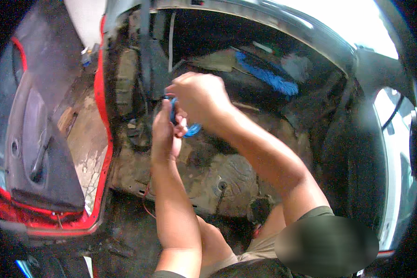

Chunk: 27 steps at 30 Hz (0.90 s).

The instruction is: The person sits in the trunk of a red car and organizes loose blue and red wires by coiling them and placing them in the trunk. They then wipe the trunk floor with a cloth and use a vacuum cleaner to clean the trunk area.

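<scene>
My left hand (pixel 166 129) is closed, palm inward, around a bright blue looped bundle (pixel 192 130) that looks like wire or cord. One end of it sticks out past the fingers. My right hand (pixel 201 95) is a bent fist just above and right of the left one. Its fingertips pinch near the left thumb, beside a small dark tip; what they hold is too blurred to make out. A thin red wire (pixel 146 201) hangs in a curve beside my left forearm.
I am inside a stripped car with a bare, dirty floor (pixel 204 178). On the left the red-edged door (pixel 46 153) stands open, its dark door panel in place. A fluffy blue duster (pixel 268 76) lies on the far ledge. A dark pillar (pixel 148 55) rises close beyond my hands.
</scene>
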Each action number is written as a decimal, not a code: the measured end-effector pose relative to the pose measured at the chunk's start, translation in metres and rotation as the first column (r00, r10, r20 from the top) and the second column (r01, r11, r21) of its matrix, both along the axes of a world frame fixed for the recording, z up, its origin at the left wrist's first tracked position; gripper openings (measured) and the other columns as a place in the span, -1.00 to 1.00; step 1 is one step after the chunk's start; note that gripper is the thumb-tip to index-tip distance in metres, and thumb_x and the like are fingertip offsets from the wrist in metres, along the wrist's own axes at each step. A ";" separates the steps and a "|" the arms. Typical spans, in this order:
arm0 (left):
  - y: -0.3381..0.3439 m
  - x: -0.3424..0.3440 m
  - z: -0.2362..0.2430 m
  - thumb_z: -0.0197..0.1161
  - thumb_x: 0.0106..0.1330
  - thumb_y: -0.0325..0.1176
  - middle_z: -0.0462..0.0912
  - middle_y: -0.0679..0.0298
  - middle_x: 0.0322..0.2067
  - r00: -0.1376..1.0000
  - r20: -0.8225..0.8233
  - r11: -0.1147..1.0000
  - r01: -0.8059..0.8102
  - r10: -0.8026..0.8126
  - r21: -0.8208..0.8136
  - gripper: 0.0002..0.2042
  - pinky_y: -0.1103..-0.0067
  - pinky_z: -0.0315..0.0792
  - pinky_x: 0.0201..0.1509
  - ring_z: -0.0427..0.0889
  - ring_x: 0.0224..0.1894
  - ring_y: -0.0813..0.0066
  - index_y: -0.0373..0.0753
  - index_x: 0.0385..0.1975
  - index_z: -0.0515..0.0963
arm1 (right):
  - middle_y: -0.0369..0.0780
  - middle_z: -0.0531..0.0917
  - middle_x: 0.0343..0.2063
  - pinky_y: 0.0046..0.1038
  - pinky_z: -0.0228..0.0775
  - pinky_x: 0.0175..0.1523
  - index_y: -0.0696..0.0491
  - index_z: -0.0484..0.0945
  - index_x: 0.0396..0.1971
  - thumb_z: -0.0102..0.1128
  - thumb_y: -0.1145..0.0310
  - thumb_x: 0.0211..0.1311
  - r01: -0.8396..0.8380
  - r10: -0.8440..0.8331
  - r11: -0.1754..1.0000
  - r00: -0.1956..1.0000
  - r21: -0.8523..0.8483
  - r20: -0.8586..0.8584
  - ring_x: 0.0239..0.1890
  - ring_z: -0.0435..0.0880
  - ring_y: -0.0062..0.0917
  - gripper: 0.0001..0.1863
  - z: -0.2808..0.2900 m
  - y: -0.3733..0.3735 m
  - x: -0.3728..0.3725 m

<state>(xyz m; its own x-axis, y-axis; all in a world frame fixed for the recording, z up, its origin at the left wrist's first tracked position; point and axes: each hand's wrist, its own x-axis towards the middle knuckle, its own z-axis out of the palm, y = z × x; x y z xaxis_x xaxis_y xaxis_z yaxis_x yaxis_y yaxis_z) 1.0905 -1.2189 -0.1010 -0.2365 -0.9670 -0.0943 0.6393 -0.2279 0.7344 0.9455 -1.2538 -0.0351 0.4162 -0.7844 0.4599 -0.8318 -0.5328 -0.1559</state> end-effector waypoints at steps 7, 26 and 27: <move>-0.028 0.019 0.000 -0.03 0.59 -0.02 0.33 0.45 -0.47 0.877 -0.339 0.940 0.319 -0.341 -0.120 -0.66 0.59 0.35 -0.22 0.34 -0.42 0.63 -0.20 -0.10 0.46 | -0.06 0.59 -0.15 -0.29 0.61 -0.40 0.26 0.35 0.18 0.15 0.39 0.17 0.101 -0.104 0.995 0.975 0.023 0.196 -0.39 0.70 -0.28 -0.44 -0.022 0.124 0.042; 0.002 -0.009 0.003 -0.15 0.63 0.00 0.08 0.54 -0.64 0.992 -0.112 0.998 0.060 -0.060 -0.005 -0.46 0.68 0.06 -0.49 -0.01 -0.61 0.73 -0.38 0.29 0.35 | -0.06 0.71 -0.24 -0.12 0.56 -0.04 0.08 0.64 -0.04 0.19 0.25 0.32 0.882 -0.730 0.370 0.470 0.290 -0.497 -0.19 0.72 -0.14 -0.70 -0.372 0.295 -0.262; 0.001 -0.005 0.000 -0.15 0.64 -0.02 0.07 0.53 -0.63 0.990 -0.129 0.998 0.053 -0.056 -0.023 -0.48 0.68 0.08 -0.47 0.03 -0.61 0.73 -0.37 0.28 0.37 | -0.08 0.72 -0.29 -0.13 0.56 -0.07 0.09 0.64 -0.07 0.18 0.25 0.34 0.863 -0.724 0.462 0.501 0.206 -0.475 -0.23 0.72 -0.15 -0.72 -0.370 0.288 -0.250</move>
